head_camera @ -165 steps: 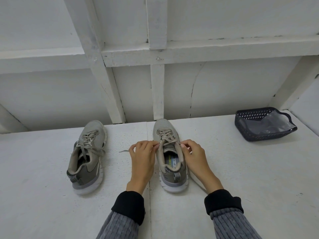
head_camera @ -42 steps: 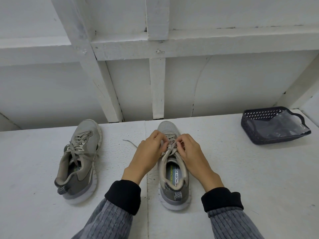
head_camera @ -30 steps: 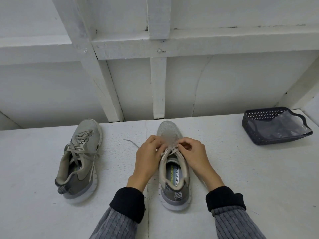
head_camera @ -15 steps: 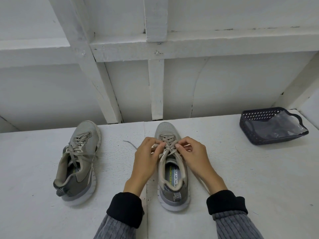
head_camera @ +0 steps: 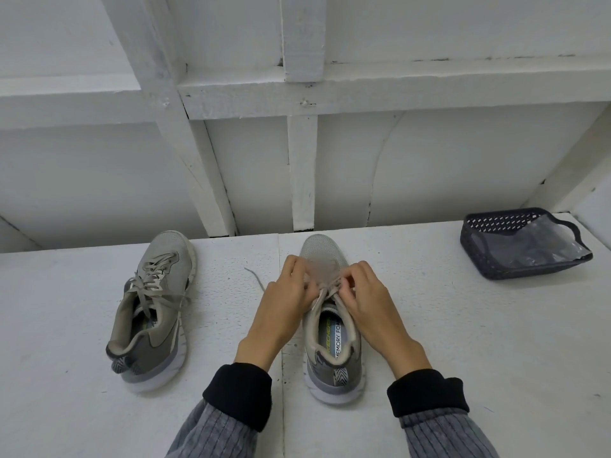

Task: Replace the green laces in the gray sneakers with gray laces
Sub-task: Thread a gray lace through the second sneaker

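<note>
Now both hands, left hand (head_camera: 281,302) and right hand (head_camera: 370,299), have moved together, pinching the gray lace (head_camera: 325,285) over the right sneaker (head_camera: 330,328), probably tying it.

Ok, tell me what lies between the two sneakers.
Head view: between the left sneaker and the right sneaker lie a loose lace end and the left hand.

On the white desk (head_camera: 429,342), the left hand (head_camera: 281,305) and right hand (head_camera: 370,302) pinch the gray lace (head_camera: 325,287) over the middle sneaker (head_camera: 330,328). A second laced sneaker (head_camera: 155,305) lies left; a dark basket (head_camera: 515,246) sits far right.
</note>
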A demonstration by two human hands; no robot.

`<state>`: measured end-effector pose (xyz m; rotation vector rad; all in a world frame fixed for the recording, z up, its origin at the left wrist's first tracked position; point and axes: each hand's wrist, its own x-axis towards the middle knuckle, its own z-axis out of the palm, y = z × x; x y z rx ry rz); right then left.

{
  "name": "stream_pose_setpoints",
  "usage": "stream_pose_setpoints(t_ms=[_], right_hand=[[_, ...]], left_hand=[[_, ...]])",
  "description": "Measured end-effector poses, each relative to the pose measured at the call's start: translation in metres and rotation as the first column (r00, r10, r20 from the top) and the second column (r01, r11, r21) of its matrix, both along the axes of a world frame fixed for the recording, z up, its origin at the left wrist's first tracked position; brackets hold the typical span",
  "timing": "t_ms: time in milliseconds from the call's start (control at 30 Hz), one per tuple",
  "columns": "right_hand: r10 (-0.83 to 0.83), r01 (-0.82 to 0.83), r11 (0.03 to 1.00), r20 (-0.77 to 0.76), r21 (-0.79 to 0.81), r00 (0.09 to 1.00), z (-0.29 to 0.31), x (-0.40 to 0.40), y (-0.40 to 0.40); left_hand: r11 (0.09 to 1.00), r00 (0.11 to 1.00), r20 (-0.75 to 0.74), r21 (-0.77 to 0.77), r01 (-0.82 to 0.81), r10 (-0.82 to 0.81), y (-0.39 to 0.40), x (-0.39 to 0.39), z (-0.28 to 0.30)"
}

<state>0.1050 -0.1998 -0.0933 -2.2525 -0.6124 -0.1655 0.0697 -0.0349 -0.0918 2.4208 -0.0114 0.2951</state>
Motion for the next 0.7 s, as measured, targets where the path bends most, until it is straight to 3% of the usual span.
stream_pose_setpoints(t_ms=[133, 300, 367, 433, 633, 700], right_hand=[[-0.059, 0.062, 0.995, -0.046, 0.080, 0.997, -0.004, -0.005, 0.001], [0.009, 0.134, 0.940, -0.414, 0.315, 0.910, 0.002, 0.004, -0.004], [0.029, 0.160, 0.916, -0.457, 0.369, 0.889, 0.002, 0.003, -0.003], [-0.012, 0.184, 0.914, -0.429, 0.363, 0.903, 0.001, 0.002, 0.000], [-0.173, 0.186, 0.965, -0.087, 0.185, 0.981, -0.003, -0.010, 0.010], [-0.190, 0.194, 0.965, -0.038, 0.177, 0.981, -0.003, -0.015, 0.011]], left_hand=[[0.980, 0.982, 0.078, -0.117, -0.160, 0.170, -0.013, -0.008, -0.010], [0.915, 0.992, -0.008, -0.385, -0.121, 0.128, -0.003, -0.009, -0.017], [0.884, 0.991, -0.003, -0.452, -0.118, 0.131, -0.003, -0.008, -0.016], [0.878, 0.986, 0.012, -0.456, -0.142, 0.166, -0.007, -0.008, -0.015], [0.872, 0.945, 0.090, -0.421, -0.249, 0.314, -0.021, -0.014, -0.017], [0.876, 0.938, 0.110, -0.407, -0.258, 0.328, -0.024, -0.016, -0.016]])
